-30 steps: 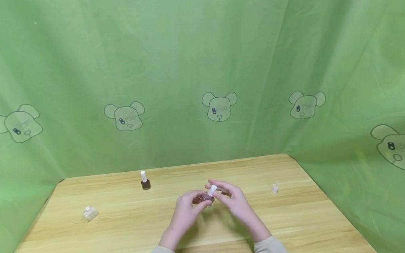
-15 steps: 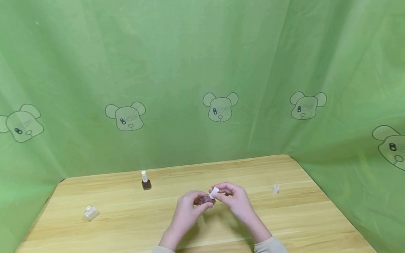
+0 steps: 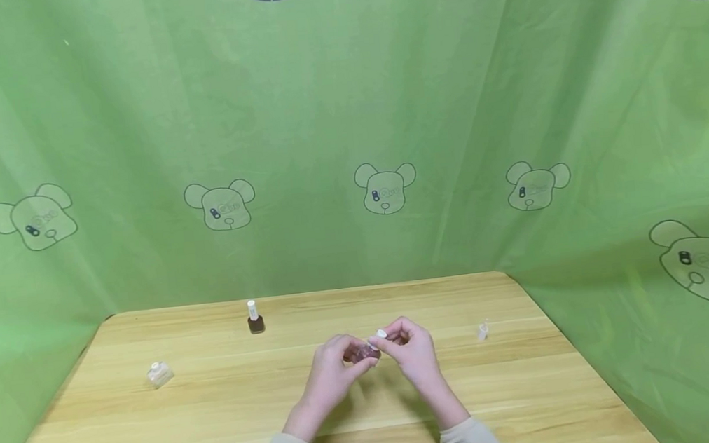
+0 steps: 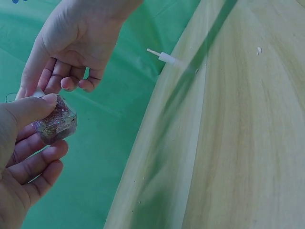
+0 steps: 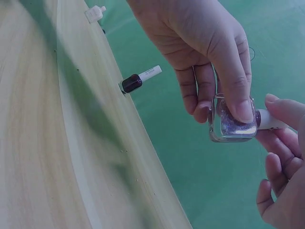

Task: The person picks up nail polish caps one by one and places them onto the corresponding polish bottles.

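My left hand (image 3: 332, 368) grips a small clear glass nail polish bottle (image 5: 233, 131) with purplish glitter polish, the thumb on one face and fingers behind. My right hand (image 3: 415, 350) pinches its white cap (image 5: 269, 120) between thumb and fingers. The cap sits at the bottle's neck, and the bottle lies tilted sideways with the cap toward the right hand. Both hands are held above the middle of the wooden table (image 3: 232, 415). In the left wrist view the cap is mostly hidden behind the left thumb.
A dark nail polish bottle (image 3: 256, 323) with a white cap stands upright near the back edge. An uncapped clear bottle (image 3: 160, 373) lies on the left. On the right rests a loose white cap with its brush stem (image 4: 164, 57). A green printed curtain (image 3: 306, 247) surrounds the table.
The held bottle has tipped further over, its cap leaning more to the right. The right fingers have shifted round the cap. The things on the table have not moved.
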### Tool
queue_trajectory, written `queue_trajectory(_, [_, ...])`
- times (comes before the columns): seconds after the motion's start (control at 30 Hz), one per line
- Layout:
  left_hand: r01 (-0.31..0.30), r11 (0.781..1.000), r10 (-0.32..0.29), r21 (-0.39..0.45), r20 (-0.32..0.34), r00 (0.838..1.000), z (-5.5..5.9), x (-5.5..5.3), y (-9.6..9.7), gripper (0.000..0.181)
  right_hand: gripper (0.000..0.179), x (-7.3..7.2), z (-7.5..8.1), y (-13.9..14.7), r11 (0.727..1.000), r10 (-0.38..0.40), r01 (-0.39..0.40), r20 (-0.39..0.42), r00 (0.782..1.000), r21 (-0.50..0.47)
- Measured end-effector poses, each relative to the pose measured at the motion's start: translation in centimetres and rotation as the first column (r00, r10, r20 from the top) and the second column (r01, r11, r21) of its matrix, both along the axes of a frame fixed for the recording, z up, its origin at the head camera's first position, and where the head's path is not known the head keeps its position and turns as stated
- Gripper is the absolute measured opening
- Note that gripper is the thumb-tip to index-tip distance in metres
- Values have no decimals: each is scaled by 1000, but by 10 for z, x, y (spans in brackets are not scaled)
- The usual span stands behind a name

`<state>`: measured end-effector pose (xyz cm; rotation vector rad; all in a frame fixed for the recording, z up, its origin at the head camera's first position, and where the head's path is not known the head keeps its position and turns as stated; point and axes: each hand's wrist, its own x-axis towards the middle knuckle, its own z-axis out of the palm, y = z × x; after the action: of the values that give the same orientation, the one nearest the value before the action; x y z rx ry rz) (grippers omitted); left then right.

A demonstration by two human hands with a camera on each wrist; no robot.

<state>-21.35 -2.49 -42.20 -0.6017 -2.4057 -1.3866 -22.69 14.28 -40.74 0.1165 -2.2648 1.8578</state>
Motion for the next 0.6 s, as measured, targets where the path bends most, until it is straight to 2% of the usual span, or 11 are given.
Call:
queue_trajectory(0.1, [-6,1000,6,7,-14,1000,-2,-1,1,22,26,-1,0,1,1000,22,-22,-13,1000,10])
queue_trajectory(0.23, [-15,1000,16,19,-37,999,-5,-2,1,24,26,-4,-2,4,992,125,-123,-43,991,40])
queue_trajectory(0.33, [-17,999,18,30,-56,998,-5,-3,1,26,33,-6,-4,8,971,234,-230,-53,971,67])
queue_trajectory(0.43, [-13,999,15,34,-60,998,-5,-4,0,28,39,-6,-3,13,937,345,-340,-57,937,80])
queue_trajectory(0.53, [-6,999,8,35,-54,999,-4,-3,-1,29,40,-6,-1,16,912,407,-404,-39,912,77])
queue_trajectory(0.6, [1,999,1,38,-48,999,-3,-4,-1,30,39,-7,0,17,906,419,-417,-22,908,71])
